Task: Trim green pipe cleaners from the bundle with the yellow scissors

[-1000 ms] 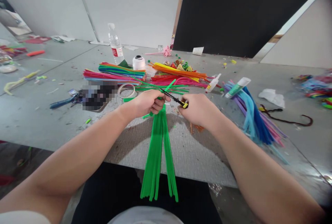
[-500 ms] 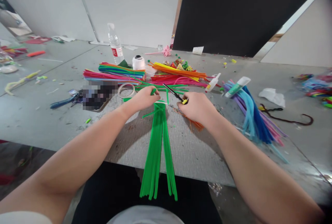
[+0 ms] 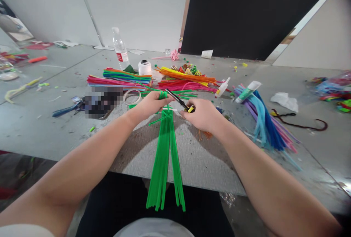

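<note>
My left hand (image 3: 149, 104) is closed on a short bunch of green pipe cleaners (image 3: 163, 95), pinched between thumb and fingers. My right hand (image 3: 201, 114) grips scissors (image 3: 178, 100) with dark blades and a yellow part at the handle. The blades point up and left, their tips close to the green pieces at my left fingertips. Below both hands, a bundle of long green pipe cleaners (image 3: 159, 156) lies over the table's front edge towards my lap. A thin white strip (image 3: 171, 109) crosses the bundle's upper end.
Behind my hands lie coloured pipe cleaner bundles (image 3: 120, 79), a white spool (image 3: 144, 68) and a water bottle (image 3: 120, 52). A tape roll (image 3: 132, 97) and a blurred-out phone (image 3: 102, 101) are at left. To the right are a glue bottle (image 3: 222, 87), blue and purple pipe cleaners (image 3: 265, 120) and crumpled tissue (image 3: 285, 101).
My right hand has moved slightly left, bringing the scissors' tips closer to my left fingers. The green pieces in my left hand show more clearly. The view has shifted slightly.
</note>
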`<state>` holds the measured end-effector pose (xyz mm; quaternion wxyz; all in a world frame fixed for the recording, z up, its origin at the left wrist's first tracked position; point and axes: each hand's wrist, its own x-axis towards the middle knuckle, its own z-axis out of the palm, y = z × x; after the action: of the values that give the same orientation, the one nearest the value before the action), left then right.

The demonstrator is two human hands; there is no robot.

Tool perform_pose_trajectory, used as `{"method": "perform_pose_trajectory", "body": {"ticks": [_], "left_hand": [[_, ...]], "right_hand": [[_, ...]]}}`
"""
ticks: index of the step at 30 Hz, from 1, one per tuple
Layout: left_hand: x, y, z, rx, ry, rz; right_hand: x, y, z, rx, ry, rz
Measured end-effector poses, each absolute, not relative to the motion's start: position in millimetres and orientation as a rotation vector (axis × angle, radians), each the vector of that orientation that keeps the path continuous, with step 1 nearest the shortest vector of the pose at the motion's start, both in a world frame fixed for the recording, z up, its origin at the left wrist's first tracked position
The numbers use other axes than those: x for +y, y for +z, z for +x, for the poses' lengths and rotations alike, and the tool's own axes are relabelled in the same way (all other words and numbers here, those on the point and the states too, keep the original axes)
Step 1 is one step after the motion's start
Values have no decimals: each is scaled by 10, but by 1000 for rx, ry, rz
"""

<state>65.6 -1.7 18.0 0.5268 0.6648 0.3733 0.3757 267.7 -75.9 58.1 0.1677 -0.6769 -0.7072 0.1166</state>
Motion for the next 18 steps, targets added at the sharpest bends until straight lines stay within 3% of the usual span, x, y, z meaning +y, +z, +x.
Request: {"method": "perform_pose_trajectory", "body": {"ticks": [7,18], "left_hand": [[-73,231,683,679,916,1122],[-163,305,708,523,874,884]], "right_hand": [[-701,513,2684,-1842,343,-1840],[-724,382,2482,-1506,965,-1354]]}}
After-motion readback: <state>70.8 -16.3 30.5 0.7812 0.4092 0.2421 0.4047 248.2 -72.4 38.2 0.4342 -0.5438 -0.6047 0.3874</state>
